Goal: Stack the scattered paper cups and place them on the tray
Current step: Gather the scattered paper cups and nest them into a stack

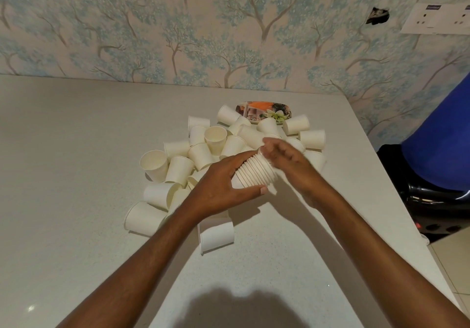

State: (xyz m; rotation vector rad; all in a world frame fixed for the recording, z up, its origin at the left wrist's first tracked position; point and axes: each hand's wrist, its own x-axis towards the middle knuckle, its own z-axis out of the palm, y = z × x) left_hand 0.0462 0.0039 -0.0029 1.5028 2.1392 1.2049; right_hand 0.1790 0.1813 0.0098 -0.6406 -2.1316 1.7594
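Paper cup stack [255, 172], ribbed, left hand [216, 190] grip round it, right hand [284, 159] grip unclear, blurred

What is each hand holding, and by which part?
The left hand grips the stack of paper cups around its closed end. The right hand is at the stack's open end; blur hides whether it grips anything.

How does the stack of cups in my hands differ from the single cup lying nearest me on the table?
The stack of cups is many cups nested together; the single cup is alone. The stack is gripped by the left hand, with the right hand at its far end; the single cup lies untouched on its side on the table. Both are plain white paper.
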